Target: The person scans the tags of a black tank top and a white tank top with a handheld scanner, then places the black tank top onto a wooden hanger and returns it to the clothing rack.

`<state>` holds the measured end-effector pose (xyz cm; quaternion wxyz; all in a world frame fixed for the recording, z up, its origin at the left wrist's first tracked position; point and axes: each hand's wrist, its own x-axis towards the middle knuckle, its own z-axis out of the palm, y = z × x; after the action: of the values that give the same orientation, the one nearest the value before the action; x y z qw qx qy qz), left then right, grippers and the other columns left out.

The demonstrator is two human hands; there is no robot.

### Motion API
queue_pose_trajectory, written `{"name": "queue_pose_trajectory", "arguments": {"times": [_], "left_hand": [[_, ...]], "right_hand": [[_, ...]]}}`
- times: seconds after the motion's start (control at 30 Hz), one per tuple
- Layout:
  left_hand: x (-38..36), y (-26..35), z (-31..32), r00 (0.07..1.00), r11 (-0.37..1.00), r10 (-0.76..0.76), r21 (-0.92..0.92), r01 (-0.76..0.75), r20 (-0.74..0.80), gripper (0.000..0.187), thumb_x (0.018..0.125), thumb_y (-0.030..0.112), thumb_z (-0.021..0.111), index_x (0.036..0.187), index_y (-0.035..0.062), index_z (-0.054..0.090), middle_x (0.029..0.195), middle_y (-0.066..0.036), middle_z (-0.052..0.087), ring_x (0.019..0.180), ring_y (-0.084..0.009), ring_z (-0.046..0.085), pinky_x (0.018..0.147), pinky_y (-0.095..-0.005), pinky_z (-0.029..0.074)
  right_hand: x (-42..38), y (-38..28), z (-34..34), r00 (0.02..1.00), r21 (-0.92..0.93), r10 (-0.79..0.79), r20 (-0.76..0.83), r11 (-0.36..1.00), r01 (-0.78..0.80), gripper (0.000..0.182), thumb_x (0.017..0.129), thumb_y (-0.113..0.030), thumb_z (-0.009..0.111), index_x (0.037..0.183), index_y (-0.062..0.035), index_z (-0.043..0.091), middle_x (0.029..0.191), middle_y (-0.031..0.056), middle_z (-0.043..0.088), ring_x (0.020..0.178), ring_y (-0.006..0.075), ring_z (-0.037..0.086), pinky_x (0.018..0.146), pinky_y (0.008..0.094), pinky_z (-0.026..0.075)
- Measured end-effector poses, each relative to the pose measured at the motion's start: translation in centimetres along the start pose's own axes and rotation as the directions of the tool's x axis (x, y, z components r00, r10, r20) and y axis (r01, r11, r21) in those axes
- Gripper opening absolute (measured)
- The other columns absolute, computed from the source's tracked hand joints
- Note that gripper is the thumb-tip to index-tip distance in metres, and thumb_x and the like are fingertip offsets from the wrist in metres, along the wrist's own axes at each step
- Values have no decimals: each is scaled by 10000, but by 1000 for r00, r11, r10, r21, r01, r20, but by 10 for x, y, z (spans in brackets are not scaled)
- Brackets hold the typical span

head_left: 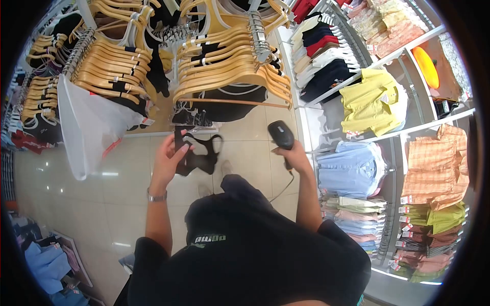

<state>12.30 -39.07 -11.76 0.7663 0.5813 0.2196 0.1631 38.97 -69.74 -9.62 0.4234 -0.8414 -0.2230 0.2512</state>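
At eleven o'clock, your left grip [171, 153] pinches the black strapped garment [203, 161] by one edge, which seems to let the rest hang loose and visible. At one o'clock, your right grip [297, 157] wraps the handle of the scanner [281, 134], likely keeping its head clear; the cable [284, 190] trails back toward you. Wooden hangers [219, 65] crowd twelve o'clock.

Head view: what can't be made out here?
All in the head view:
Cable: far end hidden behind the shirt.
Scanner: part of its handle covered by the right hand.
Black garment: gripped part covered by the left hand.
Tags: print too small to read.
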Motion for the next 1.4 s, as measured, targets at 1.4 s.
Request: {"name": "queue_pose_trajectory", "arguments": {"times": [1.4], "left_hand": [[50, -7, 51, 602, 906, -260, 25, 423, -755, 351, 979, 191, 630, 1300, 52, 607, 858, 19, 714, 652, 11, 530, 529, -163, 340]], "right_hand": [[306, -119, -81, 166, 524, -632, 757, 739, 424, 813, 676, -199, 904, 1339, 38, 499, 1228, 155, 613, 1086, 278, 614, 966, 341, 477]]}}
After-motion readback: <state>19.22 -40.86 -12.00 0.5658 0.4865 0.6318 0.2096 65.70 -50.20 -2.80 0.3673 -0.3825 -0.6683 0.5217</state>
